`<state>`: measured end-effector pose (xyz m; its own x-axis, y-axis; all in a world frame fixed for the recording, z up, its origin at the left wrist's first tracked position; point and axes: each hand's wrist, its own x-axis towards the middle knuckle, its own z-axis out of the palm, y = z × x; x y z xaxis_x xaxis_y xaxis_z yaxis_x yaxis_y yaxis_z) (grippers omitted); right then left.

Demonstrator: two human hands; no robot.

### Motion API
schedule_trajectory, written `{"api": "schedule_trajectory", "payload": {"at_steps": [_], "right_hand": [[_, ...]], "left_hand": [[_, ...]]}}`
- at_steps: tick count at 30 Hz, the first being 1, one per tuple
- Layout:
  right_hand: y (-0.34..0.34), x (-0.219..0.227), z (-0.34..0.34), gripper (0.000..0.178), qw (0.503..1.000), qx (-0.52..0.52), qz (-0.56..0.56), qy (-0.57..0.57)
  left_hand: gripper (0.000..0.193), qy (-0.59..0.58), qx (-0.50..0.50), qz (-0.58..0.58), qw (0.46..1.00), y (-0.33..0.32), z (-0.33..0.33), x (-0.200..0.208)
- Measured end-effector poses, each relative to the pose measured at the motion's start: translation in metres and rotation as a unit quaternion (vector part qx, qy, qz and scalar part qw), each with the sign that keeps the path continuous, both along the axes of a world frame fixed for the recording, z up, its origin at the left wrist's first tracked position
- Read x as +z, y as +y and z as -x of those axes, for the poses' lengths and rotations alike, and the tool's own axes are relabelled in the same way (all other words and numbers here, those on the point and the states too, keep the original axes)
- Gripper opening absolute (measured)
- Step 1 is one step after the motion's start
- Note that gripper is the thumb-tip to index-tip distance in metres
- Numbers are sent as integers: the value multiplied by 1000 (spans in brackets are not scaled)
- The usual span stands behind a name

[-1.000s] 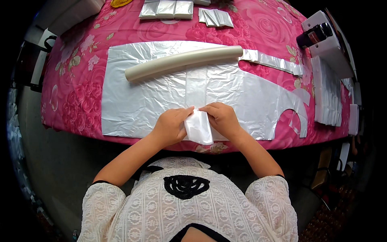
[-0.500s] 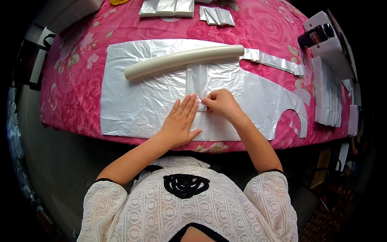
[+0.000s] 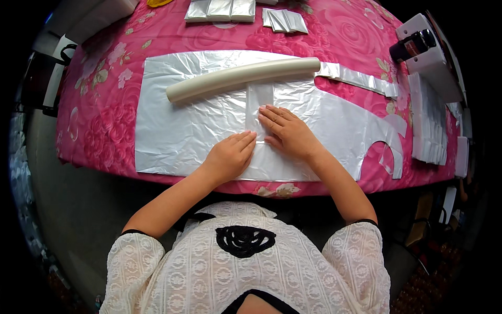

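A shiny white plastic apron (image 3: 183, 131) lies spread out, its narrow straps (image 3: 361, 78) toward the right. Across its middle runs a flat, translucent plastic strip (image 3: 255, 99) with a folded near end. My left hand (image 3: 231, 157) is at the strip's lower left edge, fingers together and fingertips pinched at the folded end; its thumb is hidden. My right hand (image 3: 288, 133) lies flat with its fingers stretched over the strip's right side, holding nothing. A long cream-coloured tube (image 3: 243, 78) rests slantwise on the apron beyond both hands, over the strip's far end.
A pink flowered cloth (image 3: 104, 125) covers the table. Folded silver-white plastic packets (image 3: 222, 10) and a smaller fanned pile (image 3: 285, 21) lie at the far side. To the right stand a stack of clear-wrapped plastic (image 3: 426, 120), a white box (image 3: 434, 73) and a dark bottle (image 3: 412, 46).
My right hand has gone from a pinch at the strip's near end to lying flat farther up. My left hand has drawn in its spread thumb and closed at the strip's edge.
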<state>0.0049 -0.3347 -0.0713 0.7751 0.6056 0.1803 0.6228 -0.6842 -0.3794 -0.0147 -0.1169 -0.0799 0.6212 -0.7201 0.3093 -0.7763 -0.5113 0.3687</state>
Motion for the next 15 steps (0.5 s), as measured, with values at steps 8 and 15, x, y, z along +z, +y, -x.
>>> {"api": "schedule_trajectory", "payload": {"at_steps": [8, 15], "right_hand": [[-1, 10, -6, 54, 996, 7, -64, 62], [7, 4, 30, 23, 994, 31, -79, -70]], "left_hand": [[15, 42, 13, 11, 999, -8, -12, 14], [29, 100, -91, 107, 985, 15, 5, 30]]}}
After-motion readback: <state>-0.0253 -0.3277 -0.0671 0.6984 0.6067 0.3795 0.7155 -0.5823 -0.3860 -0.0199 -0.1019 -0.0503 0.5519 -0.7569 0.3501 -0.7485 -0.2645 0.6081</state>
